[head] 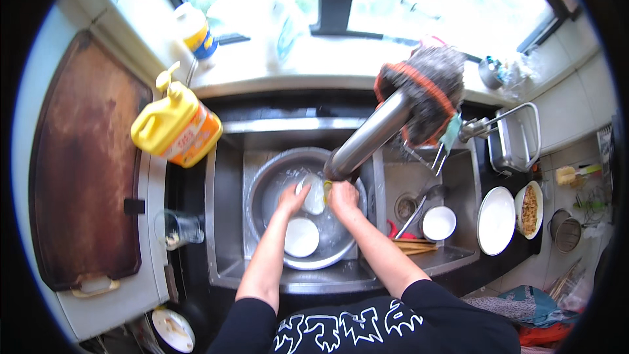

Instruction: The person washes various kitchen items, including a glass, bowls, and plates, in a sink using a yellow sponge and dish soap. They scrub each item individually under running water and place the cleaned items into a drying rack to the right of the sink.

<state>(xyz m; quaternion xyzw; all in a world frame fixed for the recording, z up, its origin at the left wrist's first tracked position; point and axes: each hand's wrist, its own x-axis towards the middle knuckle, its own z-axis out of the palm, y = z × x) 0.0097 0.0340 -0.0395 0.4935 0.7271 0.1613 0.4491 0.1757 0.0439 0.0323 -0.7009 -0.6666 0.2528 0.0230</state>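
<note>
In the left sink basin sits a large round metal basin (pixel 255 226) holding water. My left hand (pixel 293 200) grips the left side of a white bowl (pixel 313 195) over the basin. At the bowl's right, my right hand (pixel 342 196) is closed on a yellow thing, perhaps a sponge (pixel 327 190), partly hidden by the faucet and fingers. Nearer to me, a second white bowl (pixel 301 237) lies in the basin. The metal faucet (pixel 368 135) reaches down over my right hand.
The right sink basin holds a white bowl (pixel 439 223), a ladle (pixel 412 216) and chopsticks (pixel 415 246). A yellow pump jug (pixel 179 125) and a glass (pixel 182 227) stand left. At right are a white plate (pixel 496 221) and a bowl of food (pixel 529 210).
</note>
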